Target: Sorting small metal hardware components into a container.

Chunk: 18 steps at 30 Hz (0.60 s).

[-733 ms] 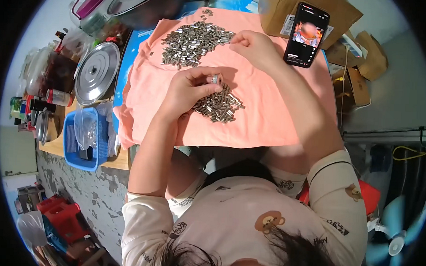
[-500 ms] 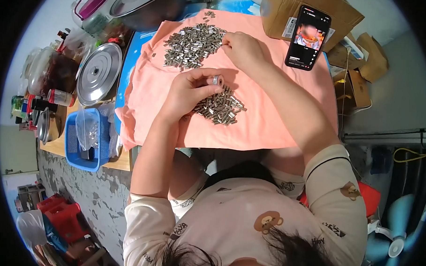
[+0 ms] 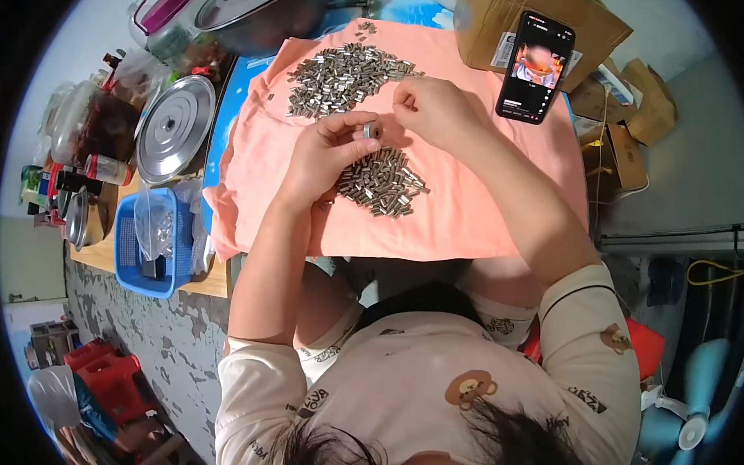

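Note:
My left hand [image 3: 326,153] pinches a short round metal gauge-like ring [image 3: 373,131] with a dark reddish centre, end face turned to the right. Just right of it, my right hand [image 3: 429,111] has its fingers curled together. What they hold, if anything, is too small to make out. A large pile of small silver metal cylinders [image 3: 340,77] lies on the pink cloth [image 3: 488,195] beyond my hands. Closer to me, partly under my left hand, is a smaller pile of the same cylinders [image 3: 383,184].
A phone [image 3: 535,70] with a lit screen leans on a cardboard box [image 3: 477,31] at the far right. To the left are a metal lid [image 3: 176,130], a blue plastic basket [image 3: 124,252] and several jars. A few loose cylinders [image 3: 366,26] lie at the cloth's far edge.
My right hand has come away from the large pile, nearer to me and slightly right. My left hand has shifted a little left and away from me with the metal ring.

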Each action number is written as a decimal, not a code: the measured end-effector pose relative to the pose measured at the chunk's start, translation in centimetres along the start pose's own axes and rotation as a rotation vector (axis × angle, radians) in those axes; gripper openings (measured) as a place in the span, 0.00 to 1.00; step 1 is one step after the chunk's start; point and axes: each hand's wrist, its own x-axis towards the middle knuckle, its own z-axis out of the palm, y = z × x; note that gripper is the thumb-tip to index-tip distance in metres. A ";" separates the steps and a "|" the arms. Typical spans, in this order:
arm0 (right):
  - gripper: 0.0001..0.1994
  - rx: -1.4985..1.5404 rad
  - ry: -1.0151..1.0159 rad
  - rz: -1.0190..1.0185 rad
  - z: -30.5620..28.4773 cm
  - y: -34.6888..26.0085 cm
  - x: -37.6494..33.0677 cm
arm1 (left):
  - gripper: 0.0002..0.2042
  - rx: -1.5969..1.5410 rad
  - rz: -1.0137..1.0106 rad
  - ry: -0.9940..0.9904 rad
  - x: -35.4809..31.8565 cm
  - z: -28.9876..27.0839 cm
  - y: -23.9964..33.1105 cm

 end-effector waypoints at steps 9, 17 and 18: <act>0.02 0.505 -0.082 0.006 0.6 -1.5 -1.9 | 0.15 -0.008 0.031 0.010 0.2 0.2 -0.1; 0.05 0.104 0.117 -0.190 0.5 -3.7 -2.4 | 0.14 0.006 0.022 0.076 -0.1 -0.1 -0.1; 0.05 0.228 0.068 -0.137 0.6 -3.2 -2.3 | 0.14 0.022 0.018 0.062 -0.1 0.0 0.0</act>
